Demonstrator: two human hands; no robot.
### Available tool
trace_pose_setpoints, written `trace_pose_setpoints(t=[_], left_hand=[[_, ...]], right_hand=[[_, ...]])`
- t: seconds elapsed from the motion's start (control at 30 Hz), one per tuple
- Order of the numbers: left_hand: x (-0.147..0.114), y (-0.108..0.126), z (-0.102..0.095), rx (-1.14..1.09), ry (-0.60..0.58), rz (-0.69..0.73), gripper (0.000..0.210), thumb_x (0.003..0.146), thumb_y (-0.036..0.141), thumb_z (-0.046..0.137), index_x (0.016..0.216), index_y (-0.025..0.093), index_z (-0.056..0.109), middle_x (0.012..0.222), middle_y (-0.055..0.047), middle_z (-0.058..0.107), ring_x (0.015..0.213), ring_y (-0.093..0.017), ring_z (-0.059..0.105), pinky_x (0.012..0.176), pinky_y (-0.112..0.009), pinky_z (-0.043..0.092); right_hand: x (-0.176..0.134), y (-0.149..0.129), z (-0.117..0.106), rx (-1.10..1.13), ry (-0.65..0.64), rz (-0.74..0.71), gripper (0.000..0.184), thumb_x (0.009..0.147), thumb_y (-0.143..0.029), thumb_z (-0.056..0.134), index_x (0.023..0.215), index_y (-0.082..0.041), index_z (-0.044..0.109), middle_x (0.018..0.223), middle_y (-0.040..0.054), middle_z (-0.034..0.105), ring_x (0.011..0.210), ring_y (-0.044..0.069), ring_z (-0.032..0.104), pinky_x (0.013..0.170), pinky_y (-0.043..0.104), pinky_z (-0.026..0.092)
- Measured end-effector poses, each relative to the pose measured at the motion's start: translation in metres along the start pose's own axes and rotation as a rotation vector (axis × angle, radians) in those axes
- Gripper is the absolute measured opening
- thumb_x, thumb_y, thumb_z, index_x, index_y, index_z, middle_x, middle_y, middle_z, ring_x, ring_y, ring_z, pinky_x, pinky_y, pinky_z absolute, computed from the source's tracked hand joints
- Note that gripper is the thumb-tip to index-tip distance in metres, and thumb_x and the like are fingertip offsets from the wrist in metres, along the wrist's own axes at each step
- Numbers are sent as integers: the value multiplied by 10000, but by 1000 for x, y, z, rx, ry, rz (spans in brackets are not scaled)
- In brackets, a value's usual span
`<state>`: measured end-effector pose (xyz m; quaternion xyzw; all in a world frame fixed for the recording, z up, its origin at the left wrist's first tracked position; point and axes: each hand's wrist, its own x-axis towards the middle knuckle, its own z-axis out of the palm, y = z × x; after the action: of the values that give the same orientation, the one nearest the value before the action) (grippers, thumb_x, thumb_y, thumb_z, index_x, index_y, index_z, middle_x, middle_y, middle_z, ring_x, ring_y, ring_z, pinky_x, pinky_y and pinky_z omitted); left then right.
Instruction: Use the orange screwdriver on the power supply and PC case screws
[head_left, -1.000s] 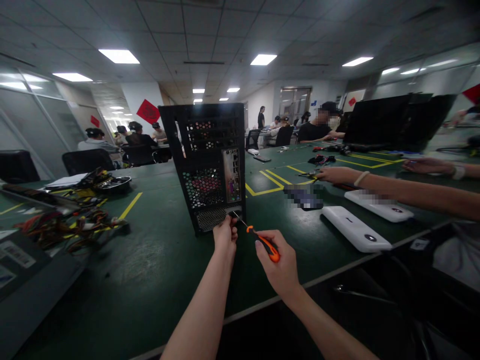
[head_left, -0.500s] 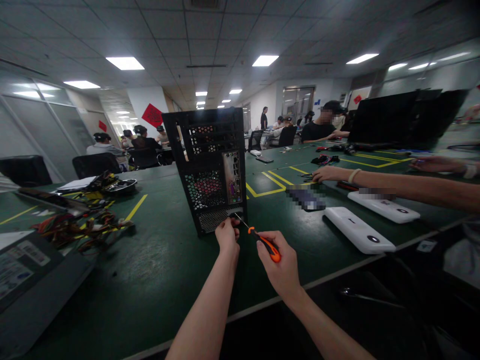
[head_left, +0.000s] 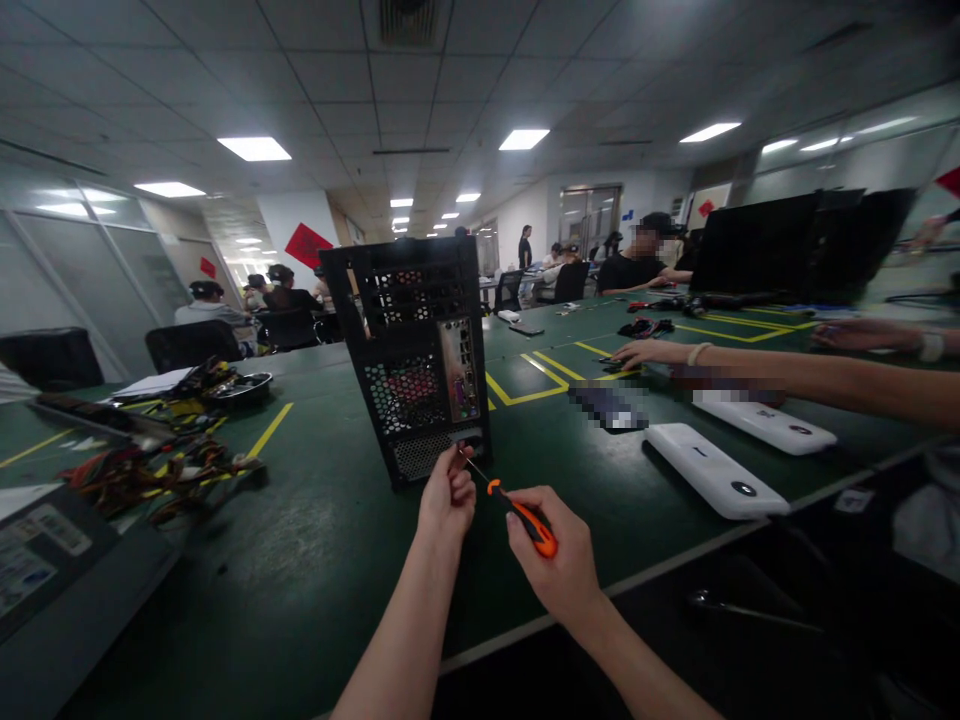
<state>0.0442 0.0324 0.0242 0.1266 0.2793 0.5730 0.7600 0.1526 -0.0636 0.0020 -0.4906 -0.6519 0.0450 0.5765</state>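
A black computer case [head_left: 409, 345] stands upright on the green table, its back panel with ports and honeycomb vents turned towards me. My right hand [head_left: 559, 545] is closed around the orange and black handle of a screwdriver [head_left: 534, 520]. The shaft points up and left to the fingertips of my left hand [head_left: 448, 490]. Those fingers are pinched together just in front of the lower vent of the case. Whatever they hold, perhaps at the screwdriver's tip, is too small to make out.
Left lie tangled cables [head_left: 161, 470] and a grey metal box [head_left: 82, 560]. Right are two white oblong devices [head_left: 712, 470], a dark phone-like thing [head_left: 609, 405] and a co-worker's arm [head_left: 787, 375] across the table. Dark monitors [head_left: 795, 245] stand behind.
My left hand has drawn slightly back and down from the case, its fingers still pinched. The screwdriver and my right hand have shifted a little lower. The view has tilted up slightly.
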Motion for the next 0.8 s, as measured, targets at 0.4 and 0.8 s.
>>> trace_pose_setpoints(t=[0.4,0.8], left_hand=[[-6,5,2,-78,-150,-61,93,788,97,417,709,104,465,689,-19,579,299,44,234,232,-70,171],[-3,7,-2,-139,-168,-102,151,820,116,367,728,94,485,639,-16,557,300,40,226,236,-66,165]], right_hand=[[0,-3,-2,-23,11,-44,140,736,-179,469,866,-187,519,755,21,557,672,139,538,624,270,425],[1,-3,0,-131,-54,-165,198,733,-148,473,922,-190,514,794,38,551,729,163,522,668,308,418]])
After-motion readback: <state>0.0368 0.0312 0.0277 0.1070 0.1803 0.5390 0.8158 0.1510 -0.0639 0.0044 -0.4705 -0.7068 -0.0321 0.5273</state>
